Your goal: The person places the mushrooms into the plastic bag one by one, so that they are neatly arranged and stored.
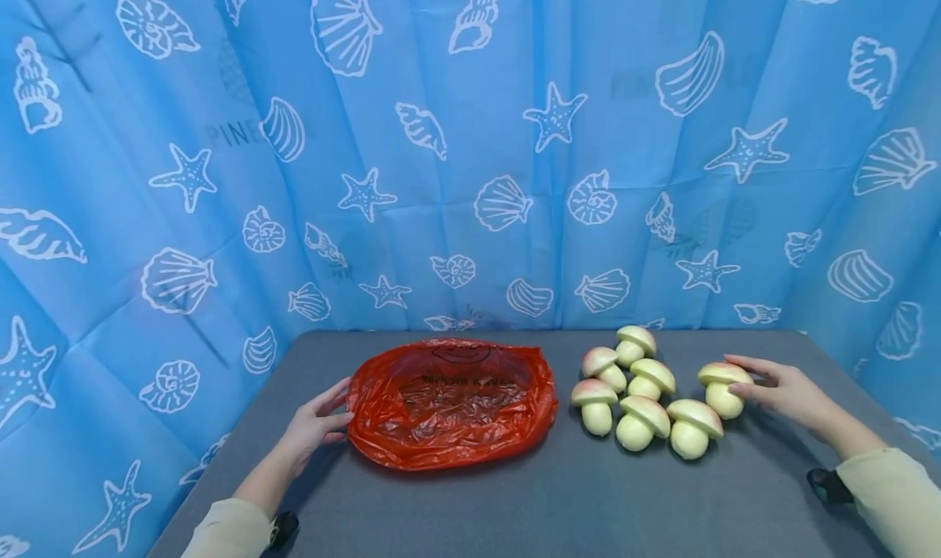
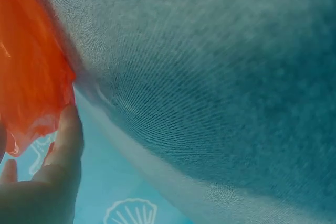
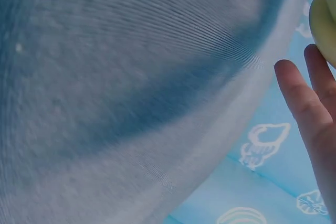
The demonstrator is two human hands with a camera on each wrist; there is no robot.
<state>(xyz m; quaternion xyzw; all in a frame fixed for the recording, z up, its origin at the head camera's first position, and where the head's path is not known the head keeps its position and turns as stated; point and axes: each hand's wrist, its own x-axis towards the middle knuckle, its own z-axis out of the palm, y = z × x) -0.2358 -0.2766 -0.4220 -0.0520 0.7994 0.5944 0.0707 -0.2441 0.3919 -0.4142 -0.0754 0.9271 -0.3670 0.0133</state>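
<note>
A crumpled red plastic bag (image 1: 450, 448) lies on the grey table with its mouth spread wide. At the bag's left end, my left hand (image 1: 312, 427) touches the edge with slightly bent fingers; the left wrist view has one finger (image 2: 68, 135) against the red plastic. Over on the right, my right hand (image 1: 790, 395) holds a toy mushroom (image 1: 722, 403), its thumb in front of the stem and a finger by the pinkish cap. The right wrist view catches only part of this mushroom (image 3: 323, 24). Several more toy mushrooms (image 1: 635, 419) stand clustered between the bag and the right hand.
The grey table (image 1: 500, 509) stretches toward me in front of the bag and mushrooms. Behind it and along both sides hangs a blue curtain (image 1: 470, 149) with white shells and starfish. Dark straps with small devices (image 1: 831, 486) sit at both wrists.
</note>
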